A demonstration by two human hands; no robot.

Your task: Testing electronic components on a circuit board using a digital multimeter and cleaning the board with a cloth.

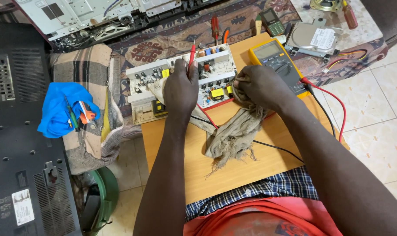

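Left hand (181,89) pinches red probe (192,57); right hand (259,85) clutches rag (235,131).

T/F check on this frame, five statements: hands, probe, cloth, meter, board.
1. The left hand holds a red probe over the circuit board. True.
2. The right hand holds a screwdriver. False: it grips a frayed grey cloth.
3. The yellow multimeter lies on the wooden board, to the right of the circuit board. True.
4. The multimeter has no leads plugged in. False: a red lead and a black lead run from its right side.
5. The blue cloth lies on the circuit board. False: it lies to the left, on a checked fabric.
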